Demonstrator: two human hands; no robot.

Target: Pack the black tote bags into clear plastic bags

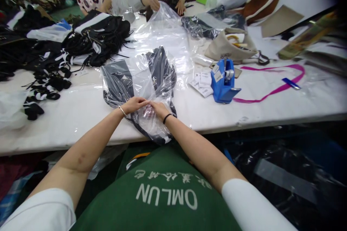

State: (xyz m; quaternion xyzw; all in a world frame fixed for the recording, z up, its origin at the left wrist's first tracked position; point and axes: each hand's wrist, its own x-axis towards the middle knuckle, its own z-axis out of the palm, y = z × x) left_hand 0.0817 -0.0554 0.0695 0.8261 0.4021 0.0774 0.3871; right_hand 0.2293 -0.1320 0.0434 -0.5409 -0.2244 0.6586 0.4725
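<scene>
A dark item with a pale band lies inside a clear plastic bag (pixel 142 79) at the table's front edge. My left hand (pixel 135 104) rests on the bag's near part, its fingers close together and pointing right. Against its fingertips is my right hand (pixel 158 108), with bent fingers at the same crumpled plastic. Both hands seem to pinch the film where they meet, though the fingertips are partly hidden. The bag's lower end hangs slightly over the edge of the white table (pixel 89 115).
Black items (pixel 100 36) are heaped at the left. To the right stand a blue tape dispenser (pixel 223 81), paper labels (pixel 202 83), a beige bag (pixel 230 48) and a pink strap (pixel 282 88). Clear bags (pixel 168 39) lie ahead, near a person's hands (pixel 154 3).
</scene>
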